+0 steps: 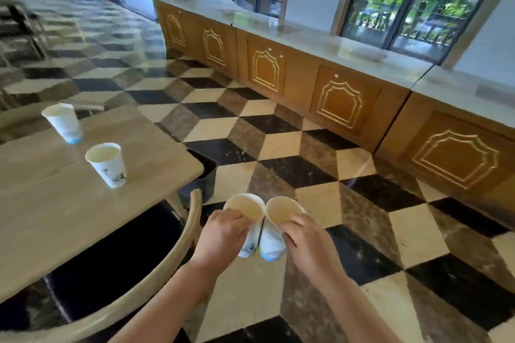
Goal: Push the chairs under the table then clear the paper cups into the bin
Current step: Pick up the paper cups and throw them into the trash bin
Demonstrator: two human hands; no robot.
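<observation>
Four paper cups in total here. Two are in the person's hands at bottom centre of the frame: the left hand (223, 234) is wrapped around the left cup (249, 211), fingers curled over its rim, and the right hand (308, 245) grips the right cup (278, 217) the same way. Both cups are tilted with their mouths facing up toward the camera, and they look empty inside. Their rims are touching, held side by side over the checkered floor (278, 144).

The other two cups sit on the table (55, 203) at left: a near cup (107, 164) and a far cup (63, 122), both upright, well apart from each other.

One bin (204, 178), dark, sits on the floor just past the table's right corner, above the hands in the frame. One chair (178, 253) is visible at bottom left, its curved back just beside the left forearm and its dark seat tucked under the table edge.
</observation>
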